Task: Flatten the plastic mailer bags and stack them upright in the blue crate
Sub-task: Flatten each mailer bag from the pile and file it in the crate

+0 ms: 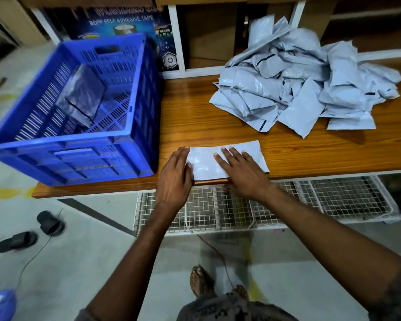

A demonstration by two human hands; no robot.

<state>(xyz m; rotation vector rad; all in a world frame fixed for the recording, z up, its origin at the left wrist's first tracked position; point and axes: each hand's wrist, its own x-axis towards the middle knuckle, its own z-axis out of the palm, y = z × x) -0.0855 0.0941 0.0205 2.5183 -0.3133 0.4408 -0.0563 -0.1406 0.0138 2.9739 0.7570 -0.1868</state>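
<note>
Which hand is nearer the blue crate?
Left. The left hand presses the mailer at its left end, beside the blue crate; the right hand lies farther right, mid-mailer.

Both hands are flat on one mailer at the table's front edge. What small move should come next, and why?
Probably pinch the mailer at its left edge with the left hand and lift it toward the blue crate. It looks flat under the right hand, and one bag leans inside the crate with room beside it.

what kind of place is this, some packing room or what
Probably a packing or dispatch room: a heap of grey mailer bags and a blue crate sit on a wooden table, and a carton behind is printed "BOPP self adhesive tape".
</note>
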